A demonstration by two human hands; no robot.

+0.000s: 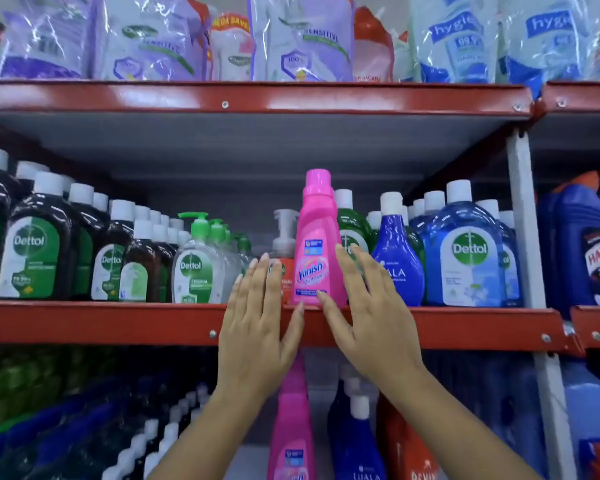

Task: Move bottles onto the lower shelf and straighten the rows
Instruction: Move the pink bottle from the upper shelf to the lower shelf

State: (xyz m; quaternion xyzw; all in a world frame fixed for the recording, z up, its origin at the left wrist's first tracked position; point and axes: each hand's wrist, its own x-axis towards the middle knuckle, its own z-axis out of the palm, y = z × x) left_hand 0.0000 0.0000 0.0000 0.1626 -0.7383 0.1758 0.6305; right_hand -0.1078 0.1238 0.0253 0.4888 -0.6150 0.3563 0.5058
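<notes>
A pink Vanish bottle (pixel 317 244) stands upright at the front edge of the middle red shelf (pixel 118 322). My left hand (pixel 257 327) is spread flat just left of the bottle, fingers up, thumb near its base. My right hand (pixel 368 317) is spread the same way just right of it, thumb tip touching the bottle's lower corner. Neither hand grips it. On the lower shelf, directly below, stands another pink Vanish bottle (pixel 291 434) beside a dark blue bottle (pixel 357 445).
Dark Dettol bottles (pixel 32 251) and green pump bottles (pixel 194 265) fill the middle shelf's left; an orange pump bottle (pixel 284 244), a blue bottle (pixel 395 258) and blue Dettol bottles (pixel 468 258) crowd around the pink one. Refill pouches (pixel 302 39) line the top shelf. A grey upright (pixel 527 237) stands at right.
</notes>
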